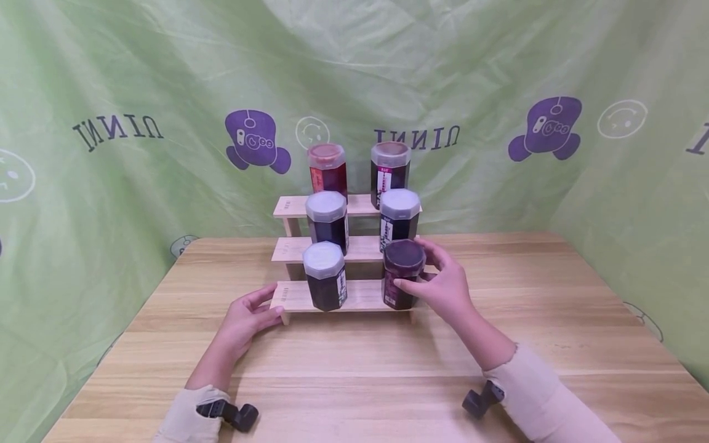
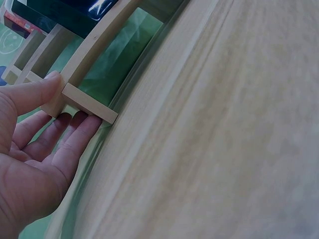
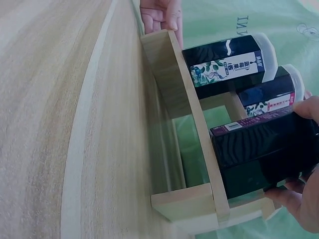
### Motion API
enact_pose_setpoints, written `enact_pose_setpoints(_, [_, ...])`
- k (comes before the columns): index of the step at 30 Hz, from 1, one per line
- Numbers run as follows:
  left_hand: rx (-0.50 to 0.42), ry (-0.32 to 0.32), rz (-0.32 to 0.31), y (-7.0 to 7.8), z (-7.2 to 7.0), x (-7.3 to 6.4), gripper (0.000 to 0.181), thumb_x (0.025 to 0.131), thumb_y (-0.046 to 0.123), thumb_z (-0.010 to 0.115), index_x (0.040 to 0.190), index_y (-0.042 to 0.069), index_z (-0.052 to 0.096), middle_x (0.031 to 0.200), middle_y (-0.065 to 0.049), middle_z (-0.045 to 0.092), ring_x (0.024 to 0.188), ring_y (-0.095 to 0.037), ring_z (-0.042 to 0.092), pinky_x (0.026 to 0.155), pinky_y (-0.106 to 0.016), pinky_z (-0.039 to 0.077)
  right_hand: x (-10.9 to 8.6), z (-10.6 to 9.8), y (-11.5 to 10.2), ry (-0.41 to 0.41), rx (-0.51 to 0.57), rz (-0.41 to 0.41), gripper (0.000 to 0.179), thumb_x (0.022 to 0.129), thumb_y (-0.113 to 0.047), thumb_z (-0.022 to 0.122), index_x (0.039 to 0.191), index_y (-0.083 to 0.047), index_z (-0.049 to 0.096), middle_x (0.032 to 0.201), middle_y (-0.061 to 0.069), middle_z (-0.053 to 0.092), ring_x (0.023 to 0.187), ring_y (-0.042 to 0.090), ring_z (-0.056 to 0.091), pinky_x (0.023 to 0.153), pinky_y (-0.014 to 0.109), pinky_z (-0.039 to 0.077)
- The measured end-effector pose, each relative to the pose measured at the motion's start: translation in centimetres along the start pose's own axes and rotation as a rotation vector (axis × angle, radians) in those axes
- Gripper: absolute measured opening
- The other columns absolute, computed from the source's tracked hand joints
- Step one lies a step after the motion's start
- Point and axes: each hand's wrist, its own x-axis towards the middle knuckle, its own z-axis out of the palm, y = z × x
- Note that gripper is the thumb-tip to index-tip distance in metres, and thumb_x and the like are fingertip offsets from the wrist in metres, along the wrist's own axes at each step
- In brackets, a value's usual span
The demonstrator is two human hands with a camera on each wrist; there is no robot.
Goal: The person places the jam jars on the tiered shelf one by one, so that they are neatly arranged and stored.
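Note:
A wooden three-step display rack [image 1: 365,295] stands on the table with two lidded, faceted jars on each step. My right hand [image 1: 445,286] grips a dark purple jar [image 1: 404,261] at the right of the lowest step, thumb on its front and fingers round its far side. In the right wrist view that jar [image 3: 264,149] has its base against the step. At the rack's left end, my left hand [image 1: 244,323] holds the lowest step, its thumb [image 2: 37,94] against the board and fingers beside the leg. A white-lidded dark jar [image 1: 325,280] sits left on that step.
The middle step bears two white-lidded jars, left [image 1: 328,224] and right [image 1: 399,218]. On top are a red jar [image 1: 328,172] and a dark jar [image 1: 390,172]. Behind the wood-grain table [image 1: 332,381] hangs a green printed cloth [image 1: 354,74].

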Motion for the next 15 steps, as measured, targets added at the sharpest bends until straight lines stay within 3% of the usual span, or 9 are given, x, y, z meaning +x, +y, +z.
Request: enact_pose_setpoints(15, [0.0, 0.005, -0.004, 0.13, 0.14, -0.1, 0.068, 0.086, -0.012, 0.064, 0.147, -0.007, 0.033, 0.148, -0.031, 0.034, 0.098, -0.01, 0.065, 0.089, -0.035, 0.057, -0.23, -0.33, 0.43, -0.052, 0.008, 0.006, 0.089, 0.067, -0.007, 0.089, 0.145, -0.013, 0.045, 0.131, 0.015, 0.055, 0.121, 0.03, 0.053, 0.099, 0.041, 0.052])
